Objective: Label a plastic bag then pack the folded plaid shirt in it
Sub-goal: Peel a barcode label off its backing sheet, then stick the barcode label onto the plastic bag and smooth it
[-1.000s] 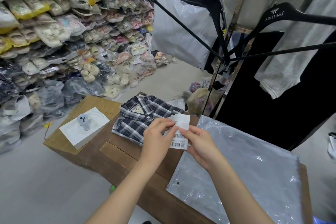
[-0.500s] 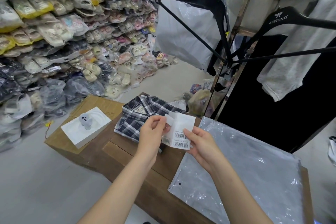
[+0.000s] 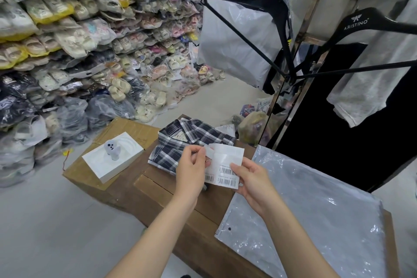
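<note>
A white barcode label sheet [image 3: 228, 165] is held above the cardboard box top. My right hand [image 3: 252, 178] grips its lower right edge. My left hand [image 3: 191, 167] pinches a corner of the label, peeled up from the backing at the sheet's top left. The folded dark plaid shirt [image 3: 180, 140] lies on the box just behind my hands, collar away from me. A clear plastic bag [image 3: 316, 214] lies flat on the right part of the box, its zip end toward me.
A white box [image 3: 108, 167] with a small grey device on it sits at the left of the cardboard box [image 3: 158, 198]. Bagged shoes pile up at left. Black hangers [image 3: 282, 29] and a clothes rack stand at right.
The label sheet has lifted slightly and my left hand has pulled the label's corner further off the backing. My right hand keeps hold of the sheet.
</note>
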